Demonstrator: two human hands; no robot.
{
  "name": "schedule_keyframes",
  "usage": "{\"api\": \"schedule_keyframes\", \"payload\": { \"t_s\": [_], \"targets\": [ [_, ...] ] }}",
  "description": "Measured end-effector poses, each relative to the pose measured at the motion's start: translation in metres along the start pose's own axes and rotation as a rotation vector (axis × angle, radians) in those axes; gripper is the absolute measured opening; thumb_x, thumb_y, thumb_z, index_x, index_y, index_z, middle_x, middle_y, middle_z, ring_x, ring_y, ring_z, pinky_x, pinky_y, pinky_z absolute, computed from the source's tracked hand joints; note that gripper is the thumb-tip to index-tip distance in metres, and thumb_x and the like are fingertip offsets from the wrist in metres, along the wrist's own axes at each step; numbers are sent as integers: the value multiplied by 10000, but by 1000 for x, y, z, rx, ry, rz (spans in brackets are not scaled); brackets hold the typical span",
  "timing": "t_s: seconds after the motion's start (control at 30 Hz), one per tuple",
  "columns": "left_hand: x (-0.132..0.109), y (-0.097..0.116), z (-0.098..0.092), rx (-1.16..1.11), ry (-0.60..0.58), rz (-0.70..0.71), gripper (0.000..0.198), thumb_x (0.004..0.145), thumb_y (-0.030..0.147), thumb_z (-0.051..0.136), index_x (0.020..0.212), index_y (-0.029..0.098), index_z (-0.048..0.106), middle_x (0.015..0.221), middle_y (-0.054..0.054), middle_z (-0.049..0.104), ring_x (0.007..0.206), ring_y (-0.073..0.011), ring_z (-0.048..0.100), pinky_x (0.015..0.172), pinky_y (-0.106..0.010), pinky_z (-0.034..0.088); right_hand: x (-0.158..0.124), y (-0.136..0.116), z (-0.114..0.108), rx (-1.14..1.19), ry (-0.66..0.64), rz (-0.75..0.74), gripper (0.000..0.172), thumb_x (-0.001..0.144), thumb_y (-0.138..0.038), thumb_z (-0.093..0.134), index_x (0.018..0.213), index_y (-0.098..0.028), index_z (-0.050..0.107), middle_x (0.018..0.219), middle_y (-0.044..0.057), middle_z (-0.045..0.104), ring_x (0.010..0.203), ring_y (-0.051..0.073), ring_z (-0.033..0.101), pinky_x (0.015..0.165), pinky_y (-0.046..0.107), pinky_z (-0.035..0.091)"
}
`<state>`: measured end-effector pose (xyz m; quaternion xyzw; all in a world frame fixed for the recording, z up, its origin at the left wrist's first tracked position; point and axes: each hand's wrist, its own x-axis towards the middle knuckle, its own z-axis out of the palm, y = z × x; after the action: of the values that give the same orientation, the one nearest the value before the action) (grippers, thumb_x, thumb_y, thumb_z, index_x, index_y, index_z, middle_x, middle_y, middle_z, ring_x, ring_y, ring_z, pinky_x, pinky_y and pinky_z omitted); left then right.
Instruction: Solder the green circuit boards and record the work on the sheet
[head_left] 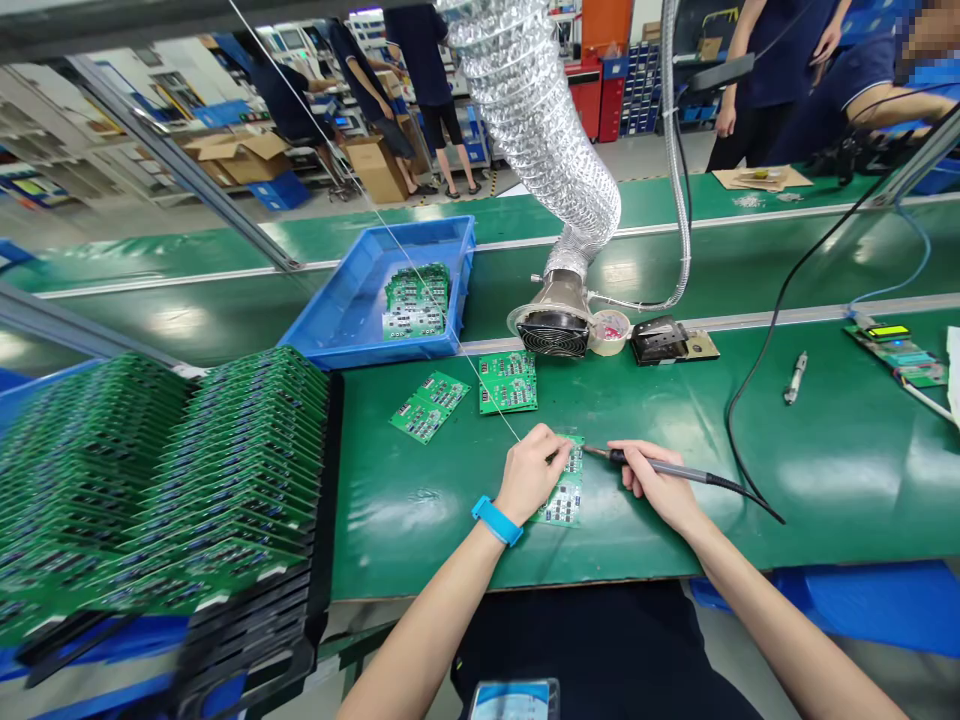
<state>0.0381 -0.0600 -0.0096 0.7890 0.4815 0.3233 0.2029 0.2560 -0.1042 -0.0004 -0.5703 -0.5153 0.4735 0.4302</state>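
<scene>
My right hand point(660, 492) is closed round a soldering iron point(679, 470), holding it like a pen. Its tip points left and meets the upper part of a green circuit board point(562, 505) lying on the bench. Over the board's upper left side, my left hand point(531, 472), with a blue wristband, has its fingers pinched near the iron's tip. A thin solder wire point(382, 215) runs down from the upper left into that hand; its end is hidden by the fingers. Beyond my hands lie a single circuit board point(430, 406) and a small stack of boards point(508, 383).
On the left, black racks point(326, 470) hold rows of upright boards. A blue tray point(330, 300) with boards stands behind. A fume extractor nozzle point(553, 325) hangs above the bench beside a tape roll point(609, 332) and an iron stand point(667, 342). A black cable point(757, 370) crosses the right side.
</scene>
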Motion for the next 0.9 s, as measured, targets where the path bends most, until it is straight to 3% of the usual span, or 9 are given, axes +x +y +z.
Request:
{"api": "schedule_keyframes", "payload": {
  "t_s": [0.47,0.67,0.83,0.9],
  "targets": [
    [-2,1,1,73,20,69,219,980,257,541,901,190,734,830,-21,598,735,-115,582,698,-233,438,2,0,0,-16,-11,0,440,958,-511,511,1067,-149,736,576,0,621,439,107,501,466,224,433],
    [-1,0,4,129,-45,105,239,990,265,526,899,193,735,832,-27,587,752,-131,581,675,-248,437,1,0,0,-19,-17,-12,437,965,-508,513,1051,-140,733,579,1,623,435,100,497,465,217,428],
    [1,3,-8,-98,38,25,188,980,215,527,1012,200,712,903,-28,585,736,-116,560,669,-245,449,2,1,-1,-9,-22,-10,427,972,-509,511,1062,-155,732,580,-5,623,439,98,494,472,215,433],
    [1,5,-18,-188,107,-31,150,962,201,544,956,188,693,943,-32,579,696,-101,540,622,-234,442,2,1,-2,5,-21,-13,423,973,-506,515,1067,-157,734,579,-7,623,441,97,492,475,212,433]
  ]
}}
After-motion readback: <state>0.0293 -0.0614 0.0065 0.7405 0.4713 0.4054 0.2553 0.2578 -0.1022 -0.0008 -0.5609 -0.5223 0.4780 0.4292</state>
